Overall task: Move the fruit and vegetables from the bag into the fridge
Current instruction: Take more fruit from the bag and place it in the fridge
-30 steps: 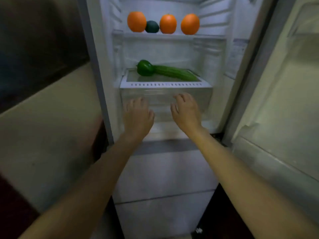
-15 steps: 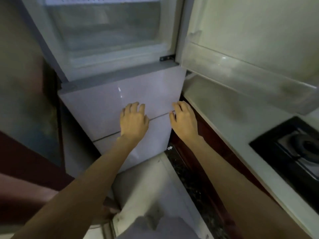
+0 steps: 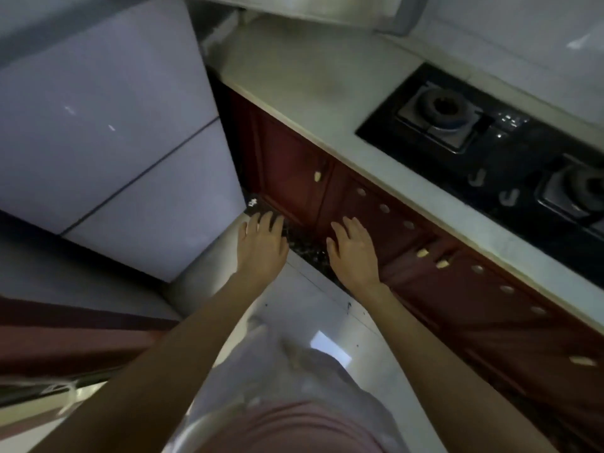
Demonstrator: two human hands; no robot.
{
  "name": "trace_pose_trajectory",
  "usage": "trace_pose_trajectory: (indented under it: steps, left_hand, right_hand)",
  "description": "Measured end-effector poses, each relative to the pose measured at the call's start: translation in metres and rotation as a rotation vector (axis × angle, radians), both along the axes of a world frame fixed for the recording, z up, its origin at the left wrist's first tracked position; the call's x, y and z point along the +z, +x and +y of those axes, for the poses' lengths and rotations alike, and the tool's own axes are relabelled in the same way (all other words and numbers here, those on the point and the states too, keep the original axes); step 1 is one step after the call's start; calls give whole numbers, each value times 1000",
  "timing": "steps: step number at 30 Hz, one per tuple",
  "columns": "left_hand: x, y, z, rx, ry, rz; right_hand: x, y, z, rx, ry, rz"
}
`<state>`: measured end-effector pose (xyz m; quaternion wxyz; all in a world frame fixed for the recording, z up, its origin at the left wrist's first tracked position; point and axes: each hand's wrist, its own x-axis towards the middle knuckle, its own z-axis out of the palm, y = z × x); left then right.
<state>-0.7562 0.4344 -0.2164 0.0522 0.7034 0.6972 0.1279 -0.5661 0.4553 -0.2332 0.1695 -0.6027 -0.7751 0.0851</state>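
Red cupboard doors (image 3: pixel 385 230) sit behind the left hand (image 3: pixel 261 248) and right hand (image 3: pixel 354 253), both open, apart, holding nothing.

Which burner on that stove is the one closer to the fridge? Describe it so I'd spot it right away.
Start at the pale counter running along the right, above the red cabinets. Set into it is a black stove with two round burners. The one you want lies at the stove's upper-left end, fully in view, while the other burner is cut off by the picture's right edge.
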Motion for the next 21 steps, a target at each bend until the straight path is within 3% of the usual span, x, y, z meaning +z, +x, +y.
trace_pose_trajectory:
  steps: [10, 21]
  left_hand:
    - [-19, 204, -69, -419, -151, 55]
    - [-11, 403, -114, -972, -178, 108]
  right_hand:
    - [-14, 188, -148, -433, -124, -26]
    - [-13, 324, -265, -1017, -129, 61]
